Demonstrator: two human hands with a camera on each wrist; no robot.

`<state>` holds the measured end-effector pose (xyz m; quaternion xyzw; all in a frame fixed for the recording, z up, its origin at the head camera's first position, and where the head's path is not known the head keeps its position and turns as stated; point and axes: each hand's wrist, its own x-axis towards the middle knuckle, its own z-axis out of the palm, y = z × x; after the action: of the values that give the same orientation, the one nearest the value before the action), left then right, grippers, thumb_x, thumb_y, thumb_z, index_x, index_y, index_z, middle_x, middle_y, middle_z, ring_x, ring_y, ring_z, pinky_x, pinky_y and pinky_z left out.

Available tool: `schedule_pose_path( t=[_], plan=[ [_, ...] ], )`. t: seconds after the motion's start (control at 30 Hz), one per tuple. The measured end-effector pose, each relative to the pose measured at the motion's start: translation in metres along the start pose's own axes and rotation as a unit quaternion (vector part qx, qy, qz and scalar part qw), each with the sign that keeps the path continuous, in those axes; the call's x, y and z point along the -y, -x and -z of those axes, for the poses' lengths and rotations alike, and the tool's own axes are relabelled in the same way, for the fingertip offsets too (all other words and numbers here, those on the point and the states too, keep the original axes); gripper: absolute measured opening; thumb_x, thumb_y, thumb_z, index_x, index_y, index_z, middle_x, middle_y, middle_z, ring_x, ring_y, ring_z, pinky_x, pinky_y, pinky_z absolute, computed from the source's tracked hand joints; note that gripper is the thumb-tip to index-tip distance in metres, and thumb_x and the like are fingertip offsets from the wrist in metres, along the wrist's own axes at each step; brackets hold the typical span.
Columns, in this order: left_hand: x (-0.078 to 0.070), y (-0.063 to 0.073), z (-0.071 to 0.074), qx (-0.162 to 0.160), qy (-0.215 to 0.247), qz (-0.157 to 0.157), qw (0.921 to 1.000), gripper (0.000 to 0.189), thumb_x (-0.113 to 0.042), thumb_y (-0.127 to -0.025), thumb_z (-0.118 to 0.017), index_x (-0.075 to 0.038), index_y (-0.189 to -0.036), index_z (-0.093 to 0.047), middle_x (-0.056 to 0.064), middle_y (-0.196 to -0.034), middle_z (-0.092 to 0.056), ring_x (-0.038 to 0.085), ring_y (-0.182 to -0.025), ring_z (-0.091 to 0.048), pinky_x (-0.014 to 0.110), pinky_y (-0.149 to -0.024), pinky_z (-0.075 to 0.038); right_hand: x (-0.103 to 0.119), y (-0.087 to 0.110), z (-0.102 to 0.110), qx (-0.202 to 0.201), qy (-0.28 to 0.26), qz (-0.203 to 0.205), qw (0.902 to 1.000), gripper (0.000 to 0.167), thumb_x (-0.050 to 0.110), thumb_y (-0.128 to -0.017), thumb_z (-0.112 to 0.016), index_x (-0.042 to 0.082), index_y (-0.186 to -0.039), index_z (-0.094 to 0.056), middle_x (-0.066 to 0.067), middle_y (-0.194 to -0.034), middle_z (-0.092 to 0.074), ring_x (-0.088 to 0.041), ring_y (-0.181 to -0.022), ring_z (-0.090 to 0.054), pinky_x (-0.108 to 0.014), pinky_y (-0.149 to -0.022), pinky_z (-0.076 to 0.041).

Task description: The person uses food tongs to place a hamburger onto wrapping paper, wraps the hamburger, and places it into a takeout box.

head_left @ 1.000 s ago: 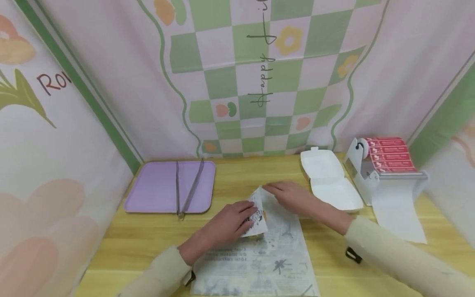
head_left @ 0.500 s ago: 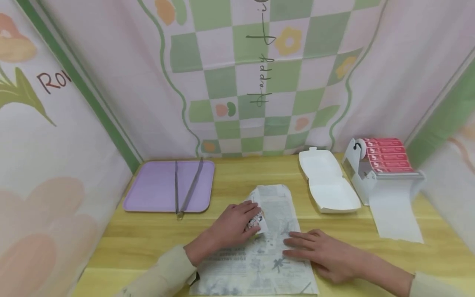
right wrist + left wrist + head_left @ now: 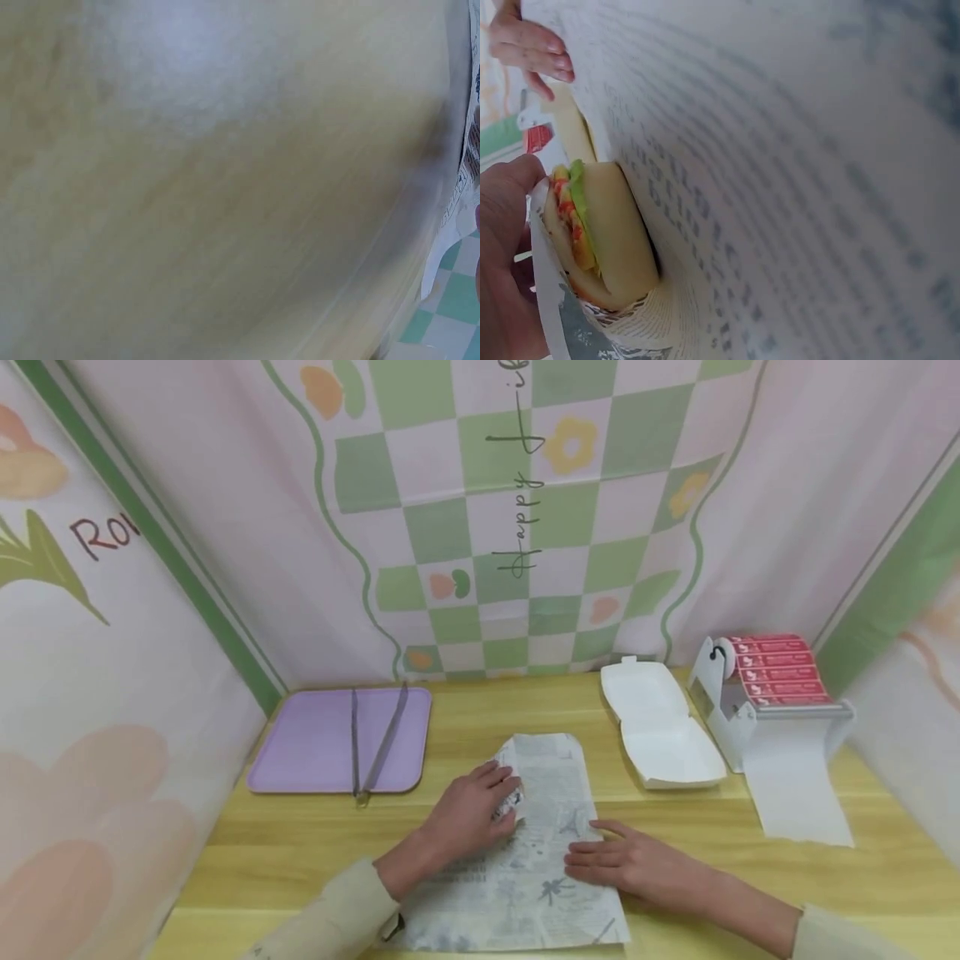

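1. Head view: the printed paper [image 3: 551,802] is lying on the desk [image 3: 465,727], folded over at its left side. The left hand [image 3: 468,814] is gripping that fold, its fingers curving over the top and its thumb standing apart. The right hand [image 3: 630,864] is resting on the sheet's right edge, fingers stretched out flat. A purple tray [image 3: 307,743] bearing tongs [image 3: 384,743] is sitting at the left; a white box [image 3: 671,747] is lying unfolded at the right, just beside a dispenser [image 3: 731,735].

2. Left wrist view: the filled bun [image 3: 626,232] is lying inside the fold, one half facing the sheet, its green and yellow layers showing along the side. Its long axis is running roughly up and down in this view, leaning slightly. The left hand is holding the flap against the bun's outer face, so it is clearly the nearer hand; the right hand is showing beyond the bun's far end, well apart from it. That gap is, in my judgement, the relation that matters most.

3. Right wrist view: blurred desk is filling most of it, with paper showing at the right edge. The bun is not showing, and I cannot tell the right fingers' state from here.
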<state>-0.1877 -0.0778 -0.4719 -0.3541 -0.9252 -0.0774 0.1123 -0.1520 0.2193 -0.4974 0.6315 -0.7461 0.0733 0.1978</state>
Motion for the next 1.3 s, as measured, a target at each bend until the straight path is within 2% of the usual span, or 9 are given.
schedule_pose_path(
  t=[0.1,0.33,0.6,0.73,0.8,0.93,1.1,1.17,1.3],
  plan=[
    [0.0,0.002,0.0,0.011,0.001,0.014,0.9998,0.04,-0.036,-0.098,-0.057,-0.022,-0.135,-0.062,0.006,-0.139,-0.057,0.027,-0.128,-0.052,0.041,-0.095,-0.051,0.0,-0.002,0.002,-0.005,-0.01,-0.008,0.9999,0.054,0.007,-0.078,-0.067,0.011,-0.132,-0.064,-0.005,-0.125,-0.071,-0.017,-0.112,-0.069,-0.031,-0.128,-0.003],
    [0.003,0.002,-0.001,0.036,0.025,-0.003,0.999,0.045,-0.038,-0.1,-0.058,-0.023,-0.142,-0.056,0.002,-0.107,-0.046,0.015,-0.091,-0.035,0.026,-0.074,-0.027,-0.003,-0.016,0.002,-0.079,-0.058,-0.069,0.9928,0.039,0.013,-0.106,-0.032,0.014,-0.118,-0.069,0.004,-0.112,-0.074,-0.012,-0.101,-0.07,-0.034,-0.1,-0.046],
    [0.008,-0.001,0.0,0.055,-0.054,-0.072,0.9944,0.045,-0.035,-0.106,-0.045,-0.017,-0.147,-0.05,-0.001,-0.103,-0.046,0.013,-0.092,-0.04,0.024,-0.072,-0.035,-0.016,-0.055,0.006,-0.141,-0.152,-0.172,0.9631,0.013,0.014,-0.097,-0.063,0.015,-0.086,-0.068,0.007,-0.076,-0.066,-0.003,-0.072,-0.06,-0.013,-0.067,-0.049],
    [0.013,-0.002,0.002,0.059,0.049,-0.059,0.9953,0.04,-0.026,-0.102,-0.052,-0.01,-0.138,-0.056,0.004,-0.115,-0.054,0.015,-0.1,-0.048,0.027,-0.082,-0.047,-0.028,-0.079,0.004,-0.126,-0.199,-0.249,0.9393,0.024,0.006,-0.091,-0.068,0.016,-0.072,-0.057,0.009,-0.058,-0.052,0.007,-0.059,-0.041,-0.011,-0.054,-0.041],
    [0.017,-0.001,0.001,0.056,0.162,-0.044,0.9842,0.043,-0.023,-0.099,-0.057,-0.007,-0.139,-0.053,0.008,-0.129,-0.056,0.018,-0.113,-0.053,0.032,-0.097,-0.049,-0.034,-0.089,0.003,-0.117,-0.221,-0.283,0.9259,0.028,0.007,-0.091,-0.068,0.016,-0.069,-0.054,0.01,-0.056,-0.046,0.008,-0.057,-0.034,-0.012,-0.052,-0.038],
    [0.023,0.003,-0.001,0.051,0.371,-0.01,0.927,0.058,-0.015,-0.096,-0.062,-0.008,-0.149,-0.037,0.01,-0.144,-0.05,0.02,-0.131,-0.051,0.035,-0.115,-0.041,-0.048,-0.104,0.0,-0.101,-0.226,-0.326,0.9123,0.033,0.013,-0.093,-0.069,0.019,-0.067,-0.05,0.015,-0.056,-0.036,0.006,-0.054,-0.03,-0.015,-0.051,-0.035],
    [0.025,0.003,-0.003,0.049,0.435,-0.022,0.8986,0.066,-0.014,-0.095,-0.064,-0.012,-0.15,-0.03,0.006,-0.144,-0.05,0.016,-0.131,-0.051,0.03,-0.115,-0.04,-0.06,-0.117,-0.002,-0.066,-0.242,-0.352,0.9017,0.026,0.02,-0.095,-0.067,0.018,-0.072,-0.056,0.013,-0.062,-0.044,0.001,-0.056,-0.038,-0.019,-0.056,-0.039],
    [0.027,0.003,-0.003,0.049,0.419,-0.039,0.9056,0.066,-0.016,-0.095,-0.064,-0.012,-0.151,-0.03,0.006,-0.146,-0.048,0.016,-0.133,-0.05,0.031,-0.116,-0.039,-0.063,-0.121,-0.003,-0.052,-0.259,-0.347,0.8998,0.016,0.021,-0.096,-0.065,0.017,-0.081,-0.065,0.01,-0.072,-0.058,-0.003,-0.066,-0.051,-0.023,-0.065,-0.049],
    [0.036,0.01,0.001,0.044,0.335,-0.06,0.9391,0.063,-0.022,-0.091,-0.07,-0.01,-0.147,-0.046,0.007,-0.149,-0.049,0.02,-0.138,-0.047,0.034,-0.117,-0.038,-0.07,-0.125,-0.007,-0.017,-0.29,-0.336,0.896,0.014,0.023,-0.098,-0.061,0.012,-0.096,-0.071,0.0,-0.095,-0.071,-0.014,-0.09,-0.065,-0.033,-0.084,-0.055]
  ],
)
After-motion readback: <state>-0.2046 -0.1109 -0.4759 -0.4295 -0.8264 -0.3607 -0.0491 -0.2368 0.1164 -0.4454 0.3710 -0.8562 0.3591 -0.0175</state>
